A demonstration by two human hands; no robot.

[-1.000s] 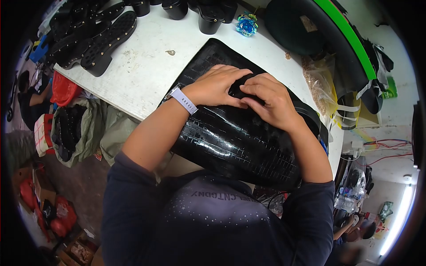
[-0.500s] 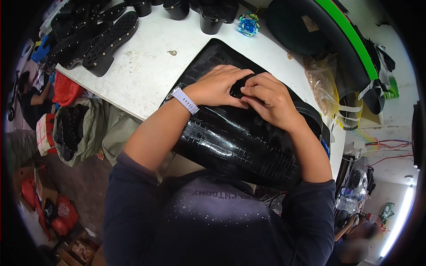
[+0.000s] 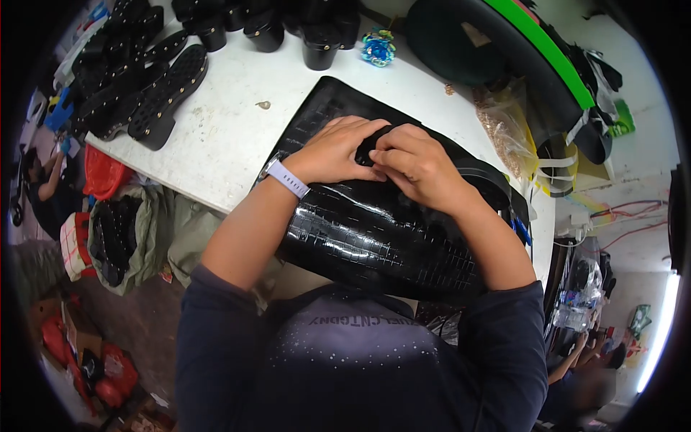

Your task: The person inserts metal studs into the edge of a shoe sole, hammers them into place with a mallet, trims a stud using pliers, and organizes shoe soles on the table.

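Glossy black crocodile-patterned material (image 3: 360, 234) drapes over the front edge of the white table and lies under both my hands. My left hand (image 3: 335, 153), with a pale watch strap (image 3: 289, 178) at the wrist, curls its thumb and fingers round a small black piece (image 3: 365, 150), whose kind I cannot make out. Close against it, my right hand (image 3: 421, 165) pinches thumb and fingertips together at that piece's edge. Whatever is between those right fingertips is hidden.
Several black studded shoe soles (image 3: 169, 101) and black heeled pieces (image 3: 319, 47) stand at the back of the table. A blue toy-like ornament (image 3: 378, 47) sits near a green-edged machine part (image 3: 540, 54). On the floor at left is a sack (image 3: 140, 248) of black pieces.
The whole view has shifted slightly, so the table things appear lower and further left. Both hands stay together at the small black piece, with only slight finger movement.
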